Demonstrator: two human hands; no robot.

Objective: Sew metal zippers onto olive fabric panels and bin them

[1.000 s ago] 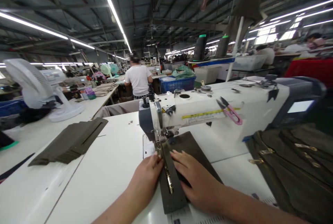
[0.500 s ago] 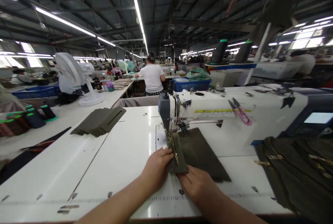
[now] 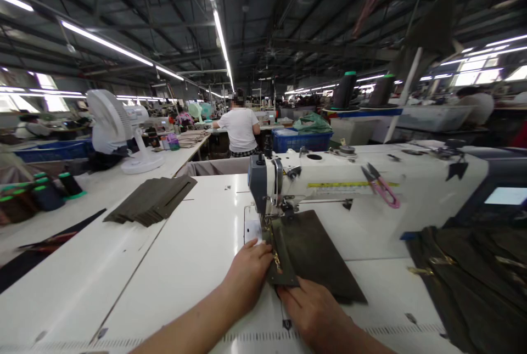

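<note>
Here's the strip [image 3: 283, 279], far end right under the head [image 3: 257, 184] of the machine [image 3: 349, 181], near end toward us on the white table [image 3: 197, 255]. A bigger panel [image 3: 321, 255] lies just to its right, partly beneath it by the look of things. And there's the zip [image 3: 276, 259], gold and glinting in the slot!

Left hand [image 3: 247, 271]: fingers laid on the strip's left edge, bearing down it seems, though whether the thumb pinches from below I can't tell. Right hand [image 3: 310, 307]: the near end is grasped, some fingertips out of sight under the edge, so how tightly is anyone's guess.

Now, the danger spots. Those left fingers lie close to the head, and I can't pick out the needle from here; feed the cloth without sliding them back and one could get caught. The metal on the zip is another worry: let it stray into the needle's path and the needle may snap. Then the two hands: if the right one pulls harder than the left steadies, the strip could skew and the seam wander off its edge. The panel's right side is under no hand at all, so it might swing or ruck up. And the snips [image 3: 382, 186] rest against the machine's arm; a hard shake might send them down onto the work.
</note>
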